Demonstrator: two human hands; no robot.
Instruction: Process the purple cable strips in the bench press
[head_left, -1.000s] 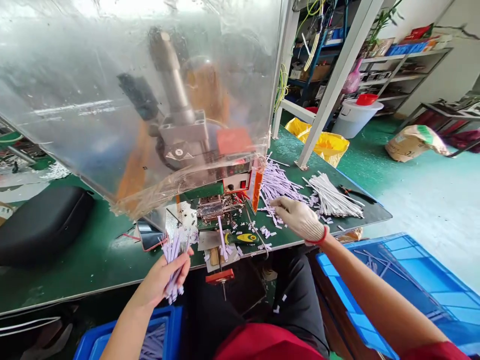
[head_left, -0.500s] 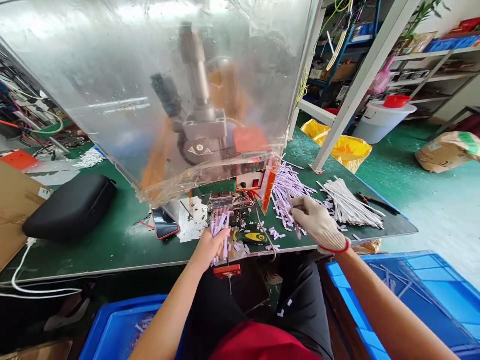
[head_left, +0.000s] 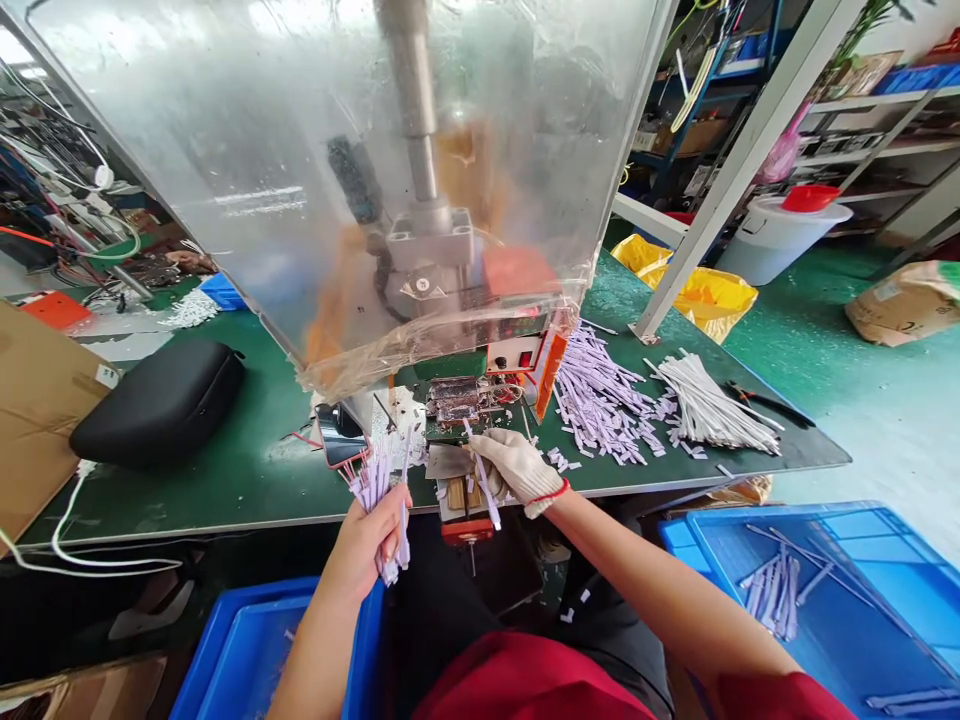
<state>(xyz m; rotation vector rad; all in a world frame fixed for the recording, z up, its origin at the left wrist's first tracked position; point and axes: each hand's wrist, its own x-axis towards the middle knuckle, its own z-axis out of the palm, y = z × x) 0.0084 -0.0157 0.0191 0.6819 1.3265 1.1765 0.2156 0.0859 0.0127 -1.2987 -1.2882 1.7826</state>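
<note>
My bare left hand (head_left: pixel 375 530) is closed around a bundle of lilac strips (head_left: pixel 381 478) in front of the bench edge. My right hand (head_left: pixel 517 465), in a white knit glove with a red cuff, pinches a single lilac strip (head_left: pixel 489 496). The strip slants, its upper end close to the small metal fixture (head_left: pixel 454 400) under the press. A loose pile of lilac strips (head_left: pixel 604 395) lies to the right of the machine. Just below the fixture, a metal plate and a red block (head_left: pixel 466 530) sit at the bench edge.
A cloudy plastic shield (head_left: pixel 300 200) hangs over the press. White strips (head_left: pixel 716 405) and pliers (head_left: pixel 772 405) lie at the right. On the left are a phone (head_left: pixel 339 432) and a black case (head_left: pixel 161 400). Blue bins (head_left: pixel 885 560) stand below the bench.
My right hand has moved left from the lilac pile to the fixture with a strip. My left hand, with its bundle, has shifted left and down from the fixture. The view has shifted slightly.
</note>
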